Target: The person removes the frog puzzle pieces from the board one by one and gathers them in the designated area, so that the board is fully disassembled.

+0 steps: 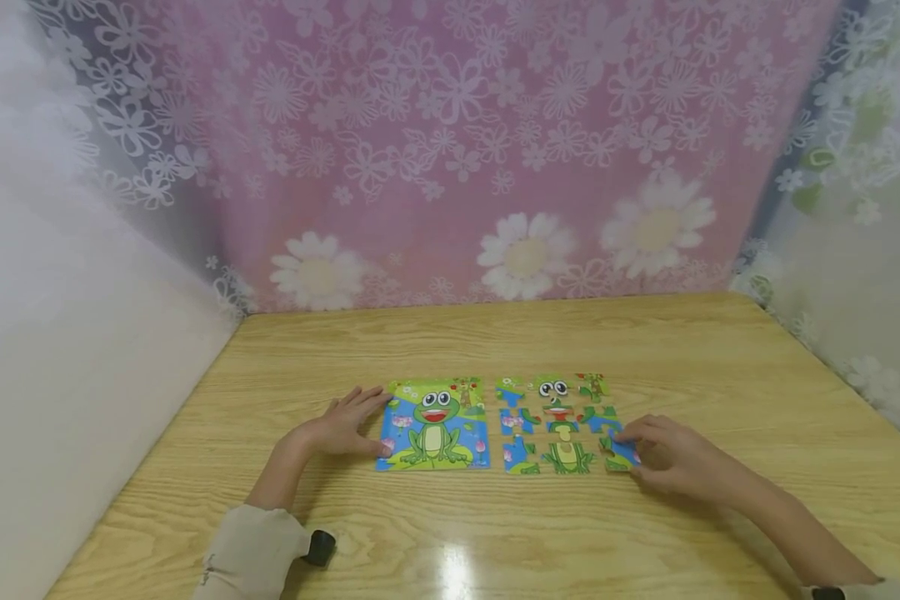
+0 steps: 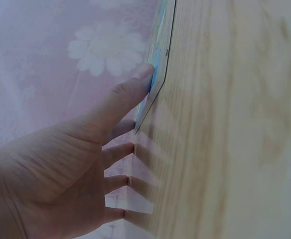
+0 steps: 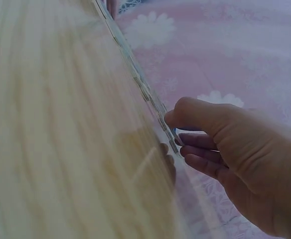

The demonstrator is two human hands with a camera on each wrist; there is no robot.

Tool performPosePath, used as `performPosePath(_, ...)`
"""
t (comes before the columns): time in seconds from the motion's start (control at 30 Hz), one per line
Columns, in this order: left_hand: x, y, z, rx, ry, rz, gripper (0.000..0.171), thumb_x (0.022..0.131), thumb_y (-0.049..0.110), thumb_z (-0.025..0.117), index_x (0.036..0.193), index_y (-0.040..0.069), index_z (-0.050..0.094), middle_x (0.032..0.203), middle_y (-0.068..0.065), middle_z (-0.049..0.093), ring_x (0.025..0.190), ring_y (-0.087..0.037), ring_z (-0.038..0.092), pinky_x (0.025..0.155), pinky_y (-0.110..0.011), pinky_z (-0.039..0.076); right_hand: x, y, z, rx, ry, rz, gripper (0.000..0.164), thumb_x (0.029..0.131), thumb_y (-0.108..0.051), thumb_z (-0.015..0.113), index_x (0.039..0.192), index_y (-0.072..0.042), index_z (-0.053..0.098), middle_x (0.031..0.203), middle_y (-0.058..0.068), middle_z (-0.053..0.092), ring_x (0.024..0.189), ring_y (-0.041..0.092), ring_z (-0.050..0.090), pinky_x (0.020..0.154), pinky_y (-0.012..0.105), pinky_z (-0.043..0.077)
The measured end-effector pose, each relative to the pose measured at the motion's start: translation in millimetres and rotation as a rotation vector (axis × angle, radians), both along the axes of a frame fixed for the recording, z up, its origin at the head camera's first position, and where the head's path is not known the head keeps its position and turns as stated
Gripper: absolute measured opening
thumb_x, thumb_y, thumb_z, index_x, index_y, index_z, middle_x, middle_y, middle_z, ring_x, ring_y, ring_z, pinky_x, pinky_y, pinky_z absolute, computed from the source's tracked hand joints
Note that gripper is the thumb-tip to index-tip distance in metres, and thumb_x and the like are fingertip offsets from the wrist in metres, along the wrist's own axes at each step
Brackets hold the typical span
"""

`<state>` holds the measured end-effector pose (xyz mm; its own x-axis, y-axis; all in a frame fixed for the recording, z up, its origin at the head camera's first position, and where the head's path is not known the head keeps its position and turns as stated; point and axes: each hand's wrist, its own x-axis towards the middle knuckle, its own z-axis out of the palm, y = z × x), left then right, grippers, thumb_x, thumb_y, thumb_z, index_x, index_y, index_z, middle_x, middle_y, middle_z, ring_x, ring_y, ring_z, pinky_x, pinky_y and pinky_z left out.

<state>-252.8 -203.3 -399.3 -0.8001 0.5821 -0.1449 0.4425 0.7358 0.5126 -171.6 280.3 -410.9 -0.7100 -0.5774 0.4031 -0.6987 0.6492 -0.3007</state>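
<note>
A square frog picture board (image 1: 435, 425) lies on the table, a green frog on a lily pad printed on it. My left hand (image 1: 348, 422) rests at its left edge, fingers spread, thumb on the near left corner. In the left wrist view the thumb (image 2: 144, 72) touches the board's edge and the other fingertips reach the tabletop. Right of the board, several frog puzzle pieces lie in spaced rows, among them the eyes piece (image 1: 552, 388) and the belly piece (image 1: 568, 457). My right hand (image 1: 678, 458) pinches the near right corner piece (image 1: 619, 454) between thumb and fingers.
The wood-grain table (image 1: 450, 342) ends at a pink flowered curtain (image 1: 420, 200) behind. A white wall (image 1: 82, 292) stands on the left, and a pale flowered curtain (image 1: 862, 275) hangs along the right.
</note>
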Motion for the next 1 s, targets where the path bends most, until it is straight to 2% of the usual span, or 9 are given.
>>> performPosePath(0.27, 1.1, 1.1, 5.2, 0.009, 0.007, -0.005, 0.089, 0.080, 0.044, 0.069, 0.145, 0.005, 0.024, 0.149, -0.020, 0.013, 0.133, -0.045, -0.001, 0.098, -0.065, -0.003, -3.5, 0.8, -5.1, -0.015, 0.034, 0.021, 0.039, 0.067, -0.003, 0.079, 0.102, -0.015, 0.065, 0.105, -0.003, 0.058, 0.095, 0.014, 0.055, 0.077, 0.025, 0.047)
performPosePath(0.73, -2.2, -0.1, 2.5, -0.004, -0.001, 0.008, 0.089, 0.079, 0.045, 0.069, 0.146, 0.007, 0.023, 0.150, -0.018, 0.013, 0.134, -0.043, -0.001, 0.099, -0.064, -0.003, -4.8, 0.5, -6.7, 0.020, 0.007, 0.011, 0.038, 0.070, -0.003, 0.076, 0.104, -0.016, 0.064, 0.107, -0.003, 0.056, 0.095, 0.017, 0.054, 0.074, 0.038, 0.050)
performPosePath(1.0, 0.9, 1.6, 1.1, -0.002, -0.003, 0.007, 0.089, 0.080, 0.045, 0.068, 0.146, 0.006, 0.024, 0.149, -0.019, 0.013, 0.134, -0.043, -0.001, 0.099, -0.064, -0.003, -1.2, 1.0, -7.4, 0.015, -0.033, -0.003, 0.038, 0.071, -0.006, 0.077, 0.104, -0.018, 0.064, 0.108, -0.004, 0.055, 0.096, 0.018, 0.053, 0.076, 0.042, 0.049)
